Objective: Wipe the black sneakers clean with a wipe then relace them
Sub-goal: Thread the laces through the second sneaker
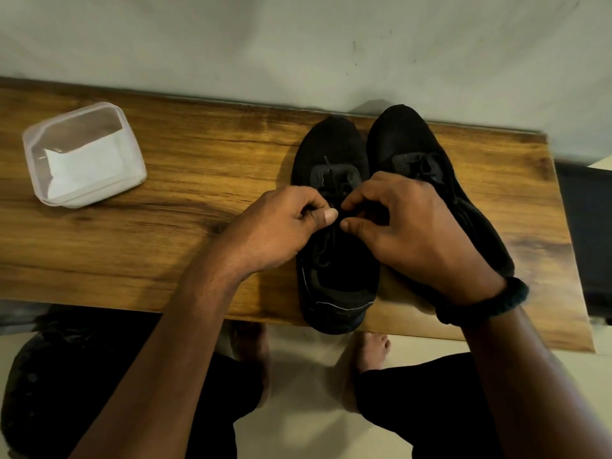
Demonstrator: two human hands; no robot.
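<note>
Both hands, the left hand [284, 223] and the right hand [404, 220], pinched the lace [334, 190] of the left sneaker [334, 276], which I think could slip loose if one pinch weakened.

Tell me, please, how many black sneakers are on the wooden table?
2. The left sneaker lies on the table, heel past the near edge, left hand and right hand at its laces; the right sneaker lies beside it, partly under that hand.

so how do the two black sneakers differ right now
The black mesh sneaker on the left has its black lace pinched by the left hand and right hand; the black mesh sneaker on the right is not gripped. The left one's heel overhangs the near edge of the wooden table; the right one sits farther back, angled. Both stand upright, toes away.
</note>
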